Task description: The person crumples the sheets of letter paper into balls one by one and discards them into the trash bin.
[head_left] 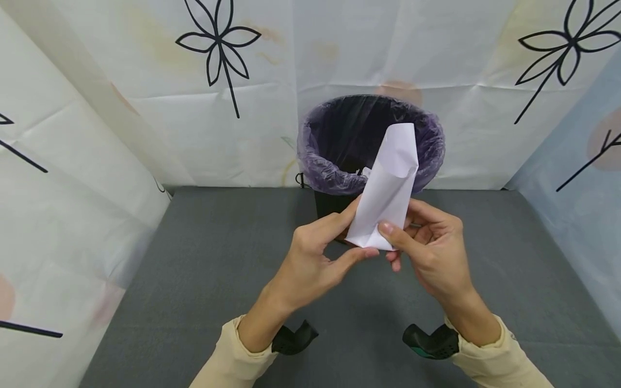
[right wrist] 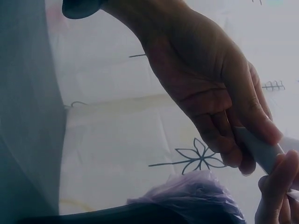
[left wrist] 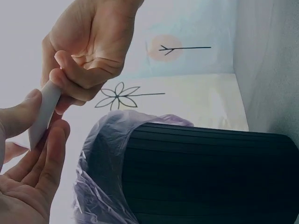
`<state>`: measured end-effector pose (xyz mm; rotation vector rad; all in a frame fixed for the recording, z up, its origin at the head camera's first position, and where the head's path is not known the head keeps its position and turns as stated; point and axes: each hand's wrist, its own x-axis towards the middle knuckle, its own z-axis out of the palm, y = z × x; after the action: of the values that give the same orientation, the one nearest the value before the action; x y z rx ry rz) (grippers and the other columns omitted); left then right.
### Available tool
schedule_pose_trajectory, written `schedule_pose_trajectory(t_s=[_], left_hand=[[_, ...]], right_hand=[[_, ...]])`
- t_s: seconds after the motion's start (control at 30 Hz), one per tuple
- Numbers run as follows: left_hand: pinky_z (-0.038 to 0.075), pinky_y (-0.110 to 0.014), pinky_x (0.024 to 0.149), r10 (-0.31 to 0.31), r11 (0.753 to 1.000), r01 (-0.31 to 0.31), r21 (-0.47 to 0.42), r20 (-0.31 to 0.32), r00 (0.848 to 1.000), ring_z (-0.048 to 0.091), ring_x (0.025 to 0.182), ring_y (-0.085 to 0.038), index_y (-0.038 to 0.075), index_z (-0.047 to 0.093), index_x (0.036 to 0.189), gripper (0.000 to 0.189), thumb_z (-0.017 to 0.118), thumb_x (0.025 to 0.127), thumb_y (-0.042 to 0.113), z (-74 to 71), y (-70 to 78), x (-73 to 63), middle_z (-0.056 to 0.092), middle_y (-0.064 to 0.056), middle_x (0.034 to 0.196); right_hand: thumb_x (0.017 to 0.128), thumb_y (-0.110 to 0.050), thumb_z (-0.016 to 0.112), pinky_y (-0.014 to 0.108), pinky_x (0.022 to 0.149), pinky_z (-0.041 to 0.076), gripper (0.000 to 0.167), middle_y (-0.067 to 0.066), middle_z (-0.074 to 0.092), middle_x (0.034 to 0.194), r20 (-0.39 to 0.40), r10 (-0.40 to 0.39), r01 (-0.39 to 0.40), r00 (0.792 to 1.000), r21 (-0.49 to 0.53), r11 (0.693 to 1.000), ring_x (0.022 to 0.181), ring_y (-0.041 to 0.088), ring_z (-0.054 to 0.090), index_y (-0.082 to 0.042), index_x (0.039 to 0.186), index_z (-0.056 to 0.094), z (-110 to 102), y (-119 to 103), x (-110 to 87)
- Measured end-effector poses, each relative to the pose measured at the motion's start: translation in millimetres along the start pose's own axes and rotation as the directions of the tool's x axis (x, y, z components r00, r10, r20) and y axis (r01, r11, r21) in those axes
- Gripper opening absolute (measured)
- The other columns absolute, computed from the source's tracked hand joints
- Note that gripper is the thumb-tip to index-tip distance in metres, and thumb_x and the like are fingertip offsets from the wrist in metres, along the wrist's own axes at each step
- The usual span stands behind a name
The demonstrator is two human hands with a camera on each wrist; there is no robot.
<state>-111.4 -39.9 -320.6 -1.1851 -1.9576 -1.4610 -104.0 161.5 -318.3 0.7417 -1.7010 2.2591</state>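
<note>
Both hands hold a folded white paper [head_left: 388,183], flattened into a tall narrow sleeve, by its lower end. My left hand [head_left: 310,264] grips the lower left edge, with its thumb along the bottom and its fingers behind. On the other side, my right hand [head_left: 434,253] pinches the lower right corner, thumb on the front face. In the left wrist view the paper [left wrist: 44,112] is seen nearly edge-on between the two hands. The right wrist view shows the paper [right wrist: 261,149] under the left thumb, with the right fingers [right wrist: 278,186] at its end.
Behind the paper stands a black trash bin [left wrist: 210,172] lined with a purple plastic bag [head_left: 320,167]. Something small and white [head_left: 365,171] lies inside it. A dark grey table [head_left: 218,258] lies below the hands, with white patterned cloth [head_left: 160,81] around it.
</note>
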Motion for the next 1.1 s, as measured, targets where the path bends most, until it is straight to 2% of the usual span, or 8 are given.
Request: schedule_pose_trajectory(t_s=[0.1, 0.2, 0.53, 0.7, 0.8, 0.9, 1.0, 1.1], left_hand=[[0.054, -0.022, 0.075, 0.012, 0.997, -0.011, 0.071, -0.007, 1.0, 0.066, 0.089, -0.014, -0.007, 0.051, 0.144, 0.072, 0.085, 0.081, 0.002, 1.3, -1.4, -1.9, 0.071, -0.011, 0.101], [0.055, -0.021, 0.074, 0.005, 0.996, -0.004, 0.094, -0.02, 1.0, 0.066, 0.087, -0.013, -0.006, 0.053, 0.142, 0.067, 0.083, 0.083, 0.003, 2.6, -1.7, -2.8, 0.071, -0.011, 0.099], [0.058, -0.02, 0.074, -0.092, 0.996, 0.093, 0.014, -0.058, 0.994, 0.071, 0.087, -0.014, -0.006, 0.06, 0.136, 0.056, 0.081, 0.084, 0.0, 4.3, -0.4, -4.9, 0.074, -0.016, 0.102], [0.058, -0.021, 0.072, -0.126, 0.992, 0.126, 0.001, -0.075, 0.989, 0.07, 0.081, -0.013, -0.005, 0.063, 0.134, 0.052, 0.08, 0.086, 0.0, 4.6, -1.4, -5.4, 0.075, -0.015, 0.1], [0.058, -0.021, 0.07, -0.135, 0.991, 0.135, -0.009, -0.075, 0.988, 0.067, 0.073, -0.01, -0.005, 0.063, 0.133, 0.05, 0.079, 0.086, -0.001, 4.2, -1.5, -4.8, 0.075, -0.013, 0.094], [0.058, -0.021, 0.067, -0.133, 0.991, 0.132, -0.022, -0.068, 0.989, 0.064, 0.068, -0.008, -0.006, 0.065, 0.13, 0.047, 0.079, 0.086, -0.003, 3.6, -1.6, -4.4, 0.074, -0.011, 0.087], [0.058, -0.021, 0.065, -0.119, 0.993, 0.117, -0.024, -0.059, 0.991, 0.065, 0.068, -0.007, -0.008, 0.066, 0.126, 0.042, 0.078, 0.086, -0.003, 3.5, -2.1, -3.7, 0.073, -0.01, 0.083], [0.057, -0.02, 0.065, -0.107, 0.994, 0.106, -0.023, -0.054, 0.993, 0.068, 0.071, -0.008, -0.009, 0.07, 0.12, 0.035, 0.077, 0.086, -0.004, 3.6, -3.2, -4.1, 0.072, -0.009, 0.082]], right_hand=[[0.086, 0.026, 0.059, 0.029, 0.036, 0.049, 0.038, 0.015, 0.064, 0.077, -0.012, 0.008, -0.009, 1.0, -0.044, 0.999, 0.048, 0.018, 0.062, 0.021, 0.123, 0.059, 0.7, -0.1, -0.3], [0.087, 0.025, 0.06, 0.029, 0.037, 0.049, 0.034, 0.016, 0.063, 0.075, -0.01, -0.012, 0.012, 1.0, -0.074, 0.997, 0.048, 0.017, 0.062, 0.018, 0.121, 0.062, 1.2, 0.6, -0.8], [0.09, 0.017, 0.066, 0.027, 0.042, 0.051, 0.031, 0.015, 0.063, 0.071, 0.023, -0.056, 0.059, 0.998, -0.227, 0.972, 0.05, 0.016, 0.062, 0.013, 0.121, 0.067, 0.7, 1.3, -2.9], [0.088, 0.017, 0.068, 0.026, 0.047, 0.053, 0.034, 0.014, 0.064, 0.079, 0.112, -0.076, 0.104, 0.991, -0.265, 0.959, 0.057, 0.016, 0.063, 0.013, 0.122, 0.066, -1.6, 1.6, -2.4], [0.088, 0.016, 0.07, 0.025, 0.054, 0.055, 0.038, 0.013, 0.063, 0.089, 0.212, -0.089, 0.151, 0.973, -0.295, 0.943, 0.066, 0.016, 0.063, 0.013, 0.126, 0.064, -5.5, 1.3, -1.7], [0.091, 0.006, 0.072, 0.023, 0.058, 0.055, 0.039, 0.012, 0.06, 0.093, 0.291, -0.101, 0.202, 0.951, -0.344, 0.917, 0.069, 0.015, 0.062, 0.011, 0.129, 0.063, -9.1, 0.7, -1.3], [0.094, -0.003, 0.071, 0.021, 0.059, 0.054, 0.04, 0.011, 0.058, 0.091, 0.331, -0.128, 0.255, 0.935, -0.375, 0.891, 0.068, 0.014, 0.061, 0.012, 0.13, 0.062, -11.3, 1.1, -1.0], [0.095, -0.009, 0.071, 0.02, 0.06, 0.054, 0.039, 0.011, 0.059, 0.093, 0.336, -0.141, 0.279, 0.931, -0.41, 0.868, 0.069, 0.013, 0.061, 0.011, 0.128, 0.064, -11.9, 1.0, 0.3]])
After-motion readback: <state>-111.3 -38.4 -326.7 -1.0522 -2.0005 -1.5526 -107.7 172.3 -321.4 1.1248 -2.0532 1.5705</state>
